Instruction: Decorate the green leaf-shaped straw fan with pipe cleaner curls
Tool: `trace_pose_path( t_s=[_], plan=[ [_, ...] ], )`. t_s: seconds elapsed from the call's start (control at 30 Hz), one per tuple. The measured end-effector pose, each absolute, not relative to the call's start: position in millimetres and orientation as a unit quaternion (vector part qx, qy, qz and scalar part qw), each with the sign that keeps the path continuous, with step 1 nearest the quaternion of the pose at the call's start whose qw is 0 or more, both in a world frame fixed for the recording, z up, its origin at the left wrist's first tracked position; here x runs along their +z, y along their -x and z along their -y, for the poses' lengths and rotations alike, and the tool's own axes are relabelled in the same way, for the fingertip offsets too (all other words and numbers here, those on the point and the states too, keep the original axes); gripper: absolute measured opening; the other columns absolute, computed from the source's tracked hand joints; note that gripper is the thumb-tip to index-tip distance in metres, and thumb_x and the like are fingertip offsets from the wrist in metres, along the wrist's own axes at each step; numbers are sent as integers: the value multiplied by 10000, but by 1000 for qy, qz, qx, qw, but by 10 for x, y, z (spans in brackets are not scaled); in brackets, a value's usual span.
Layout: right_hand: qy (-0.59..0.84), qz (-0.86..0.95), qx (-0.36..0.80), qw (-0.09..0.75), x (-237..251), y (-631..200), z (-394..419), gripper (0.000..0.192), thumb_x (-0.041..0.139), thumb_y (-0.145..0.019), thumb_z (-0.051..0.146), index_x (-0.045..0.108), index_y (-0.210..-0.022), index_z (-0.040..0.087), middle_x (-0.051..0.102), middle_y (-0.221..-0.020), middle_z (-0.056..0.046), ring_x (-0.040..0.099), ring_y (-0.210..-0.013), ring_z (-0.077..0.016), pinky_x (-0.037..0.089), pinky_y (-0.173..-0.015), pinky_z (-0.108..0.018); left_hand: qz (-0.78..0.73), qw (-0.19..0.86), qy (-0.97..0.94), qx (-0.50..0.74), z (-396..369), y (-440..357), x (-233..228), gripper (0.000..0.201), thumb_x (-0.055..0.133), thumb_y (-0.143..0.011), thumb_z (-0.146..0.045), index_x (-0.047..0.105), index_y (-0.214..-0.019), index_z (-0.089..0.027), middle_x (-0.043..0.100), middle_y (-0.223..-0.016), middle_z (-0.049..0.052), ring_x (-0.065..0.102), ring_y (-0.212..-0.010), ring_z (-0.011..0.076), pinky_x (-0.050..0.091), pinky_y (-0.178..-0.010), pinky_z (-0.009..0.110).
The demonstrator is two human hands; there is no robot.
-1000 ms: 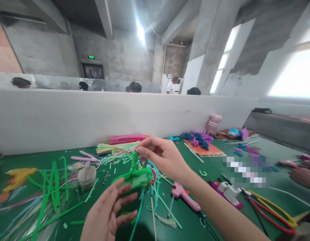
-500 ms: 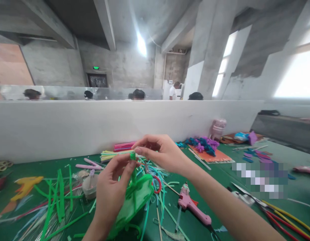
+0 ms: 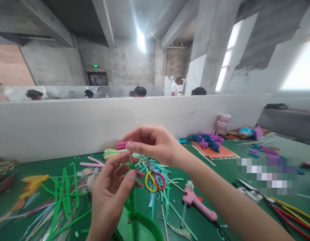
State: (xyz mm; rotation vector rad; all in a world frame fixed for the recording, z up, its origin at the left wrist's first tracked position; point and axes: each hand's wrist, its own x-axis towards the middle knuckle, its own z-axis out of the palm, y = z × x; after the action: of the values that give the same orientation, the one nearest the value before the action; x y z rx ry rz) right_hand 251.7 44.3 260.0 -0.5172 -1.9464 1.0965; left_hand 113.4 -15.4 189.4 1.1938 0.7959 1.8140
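Observation:
My left hand (image 3: 108, 197) is closed round the upright stem of a green fuzzy pipe-cleaner craft piece (image 3: 132, 204), thumb pressed against it near the top. Below, its looped green frame spreads toward the bottom edge, with a small gold bead at the joint. My right hand (image 3: 157, 149) is just above, thumb and fingers pinched on a thin pale strand (image 3: 130, 156) that rises from the stem's tip. Whether the strand is wire or glue I cannot tell. Beyond the hands lie scissors (image 3: 155, 180) with one yellow and one red handle.
A pink hot glue gun (image 3: 199, 202) lies to the right, a yellow one (image 3: 31, 185) to the left. Green pipe cleaners (image 3: 66, 190) and pastel strips lie scattered. Large scissors (image 3: 257, 194) rest at the right. A white partition (image 3: 69, 130) bounds the table's back.
The green piece has lowered and tilted more upright. My right hand has drawn slightly up from the stem's tip, exposing the thin strand. The scissors' handles have come into view.

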Motion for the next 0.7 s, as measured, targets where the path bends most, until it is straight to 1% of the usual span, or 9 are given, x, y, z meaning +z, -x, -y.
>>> trace_pose_path(
  t_s=[0.1,0.13,0.2,0.33,0.43,0.5,0.57,0.6,0.7],
  plan=[
    [205,784,422,406,2615,-2470,-456,290,688,-852,374,681,-1059,170,716,-880,-31,648,-752,-117,520,-662,-248,-297,432,-459,717,145,-1084,1927,238,721,-759,-236,694,-994,-217,697,-870,46,645,-616,181,534,-471,262],
    [207,788,413,407,2617,-2449,-461,288,689,-851,373,685,-1056,171,717,-876,-30,649,-752,-118,522,-660,-249,-293,445,-450,716,139,-1069,1941,189,701,-786,-290,697,-956,-207,684,-819,38,627,-584,169,522,-453,254],
    [218,794,389,412,2604,-2410,-464,298,689,-849,386,690,-1055,171,722,-878,-33,652,-755,-125,527,-658,-256,-288,474,-433,711,130,-1035,1971,181,670,-819,-366,693,-850,-190,640,-721,18,581,-528,138,487,-412,222],
    [272,802,308,435,2438,-2507,-448,300,632,-888,430,698,-1034,176,735,-920,-42,660,-812,-142,526,-727,-280,-280,512,-432,688,153,-935,2017,170,738,-768,-299,632,-688,-194,552,-642,-20,533,-515,107,448,-379,179],
    [375,792,185,444,2113,-2900,-414,277,542,-948,409,694,-1035,195,729,-1000,-51,654,-907,-158,499,-808,-302,-287,527,-424,678,192,-864,2044,195,687,-809,-269,618,-647,-185,502,-633,-14,516,-540,98,433,-376,163],
    [500,774,108,373,1818,-3291,-340,270,521,-956,363,671,-1087,181,709,-1072,-81,642,-971,-189,481,-860,-340,-300,537,-398,681,204,-840,2057,197,634,-843,-251,625,-657,-184,494,-627,-11,511,-533,94,436,-379,163],
    [648,726,57,222,1516,-3688,-211,295,498,-951,349,663,-1111,164,699,-1091,-109,633,-1016,-226,462,-890,-365,-309,536,-376,690,205,-839,2066,153,595,-863,-212,655,-722,-204,535,-630,-16,524,-537,95,449,-392,161],
    [677,708,63,191,1376,-3856,-135,303,513,-932,338,675,-1091,137,701,-1077,-140,643,-1011,-255,469,-869,-375,-316,529,-371,694,205,-846,2070,142,581,-866,-190,666,-757,-219,557,-621,-21,532,-531,98,455,-395,163],
    [709,683,90,152,1045,-4157,71,311,550,-875,328,707,-1008,95,726,-1011,-186,687,-927,-309,497,-777,-378,-343,506,-374,698,219,-883,2090,173,541,-868,-156,681,-810,-238,631,-587,-16,560,-483,122,472,-383,195]
  ],
)
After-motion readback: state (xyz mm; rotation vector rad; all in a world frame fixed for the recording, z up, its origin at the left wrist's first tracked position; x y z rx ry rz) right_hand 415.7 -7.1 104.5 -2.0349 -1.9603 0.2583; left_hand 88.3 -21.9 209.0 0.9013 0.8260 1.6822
